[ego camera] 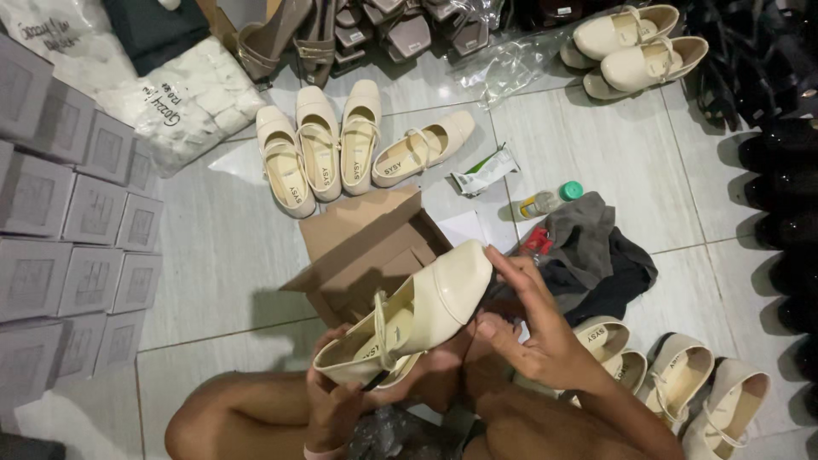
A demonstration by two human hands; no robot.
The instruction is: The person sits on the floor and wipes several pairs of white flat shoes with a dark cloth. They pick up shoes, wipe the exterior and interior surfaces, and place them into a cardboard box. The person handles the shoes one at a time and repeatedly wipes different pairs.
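Partly hidden, left hand grips cream shoe; heel unseen.

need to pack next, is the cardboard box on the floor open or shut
Open: the cardboard box has its flaps spread and its inside showing, behind the cream shoe.
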